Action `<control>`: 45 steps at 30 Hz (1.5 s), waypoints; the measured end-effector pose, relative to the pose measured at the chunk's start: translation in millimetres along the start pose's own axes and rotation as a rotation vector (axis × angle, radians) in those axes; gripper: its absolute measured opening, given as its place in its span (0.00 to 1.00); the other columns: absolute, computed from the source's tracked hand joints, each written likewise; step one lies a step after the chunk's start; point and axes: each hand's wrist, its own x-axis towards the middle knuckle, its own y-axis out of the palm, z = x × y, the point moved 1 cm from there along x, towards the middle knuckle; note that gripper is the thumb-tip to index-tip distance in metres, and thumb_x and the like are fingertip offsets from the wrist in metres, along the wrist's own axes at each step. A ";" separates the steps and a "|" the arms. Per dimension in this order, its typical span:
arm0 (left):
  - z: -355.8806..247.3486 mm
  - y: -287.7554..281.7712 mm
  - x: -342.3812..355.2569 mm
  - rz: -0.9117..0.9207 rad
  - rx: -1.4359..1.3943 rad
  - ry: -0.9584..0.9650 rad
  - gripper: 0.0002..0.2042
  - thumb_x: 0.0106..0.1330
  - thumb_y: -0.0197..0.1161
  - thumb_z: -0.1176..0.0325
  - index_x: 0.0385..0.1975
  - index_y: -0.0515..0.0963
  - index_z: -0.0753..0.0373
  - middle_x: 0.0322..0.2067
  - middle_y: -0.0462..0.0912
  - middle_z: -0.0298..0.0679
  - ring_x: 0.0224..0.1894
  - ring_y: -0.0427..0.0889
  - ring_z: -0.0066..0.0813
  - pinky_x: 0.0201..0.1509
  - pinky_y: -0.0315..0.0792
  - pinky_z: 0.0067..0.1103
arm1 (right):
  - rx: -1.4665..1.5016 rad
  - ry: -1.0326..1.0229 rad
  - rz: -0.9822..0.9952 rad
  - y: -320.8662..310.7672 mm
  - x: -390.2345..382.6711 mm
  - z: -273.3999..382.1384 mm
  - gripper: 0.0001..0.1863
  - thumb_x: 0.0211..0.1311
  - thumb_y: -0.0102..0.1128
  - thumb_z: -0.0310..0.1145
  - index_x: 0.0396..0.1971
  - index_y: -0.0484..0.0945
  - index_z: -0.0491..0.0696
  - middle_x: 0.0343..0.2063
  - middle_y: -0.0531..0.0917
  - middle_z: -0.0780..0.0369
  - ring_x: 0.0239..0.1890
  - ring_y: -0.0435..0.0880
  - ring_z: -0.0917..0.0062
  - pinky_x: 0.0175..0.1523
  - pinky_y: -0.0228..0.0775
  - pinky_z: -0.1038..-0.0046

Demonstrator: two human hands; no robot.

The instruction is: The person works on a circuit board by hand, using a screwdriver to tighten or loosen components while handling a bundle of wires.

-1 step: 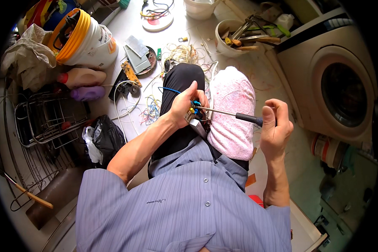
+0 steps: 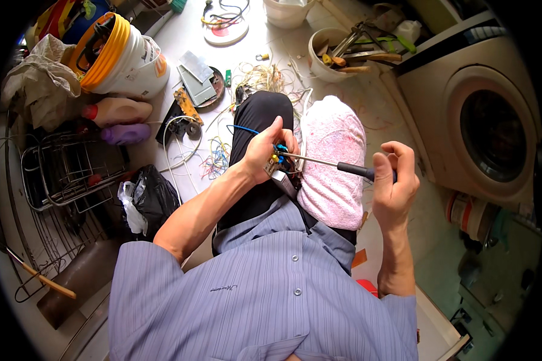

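My left hand (image 2: 268, 147) is closed around a small electrical part (image 2: 272, 166) with a metal plate and blue and yellow bits, above my lap. A blue wire (image 2: 244, 129) runs out past that hand to the left. My right hand (image 2: 396, 180) grips the dark handle of a screwdriver (image 2: 355, 169) between thumb and fingers. Its thin metal shaft points left, with the tip at the part; whether it sits in a screw is too small to tell. Under the part, a pale box-shaped piece (image 2: 284, 183) rests between my thighs. A pink towel (image 2: 331, 162) covers my right leg.
Tangled wires (image 2: 262, 78) and flat metal pieces (image 2: 197, 84) lie on the floor ahead. A tool bucket (image 2: 322, 60) stands beyond my right knee, and a washing machine (image 2: 476, 126) at the right. To the left are a white-and-orange bucket (image 2: 135, 66), a black bag (image 2: 153, 195) and wire racks (image 2: 72, 168).
The screwdriver handle has shifted very slightly within my right hand, its end now showing between the fingers. My left hand and the part stay in place.
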 end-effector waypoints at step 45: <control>4.1 -0.1 -2.6 0.057 0.002 0.053 0.38 0.76 0.33 0.34 0.27 0.75 0.66 0.29 0.80 0.48 0.34 0.80 0.40 0.37 0.79 0.32 | 0.205 -0.002 0.110 -12.0 -21.9 12.3 0.21 0.59 0.69 0.29 0.51 0.74 0.43 0.26 0.76 0.63 0.28 0.72 0.81 0.34 0.65 0.78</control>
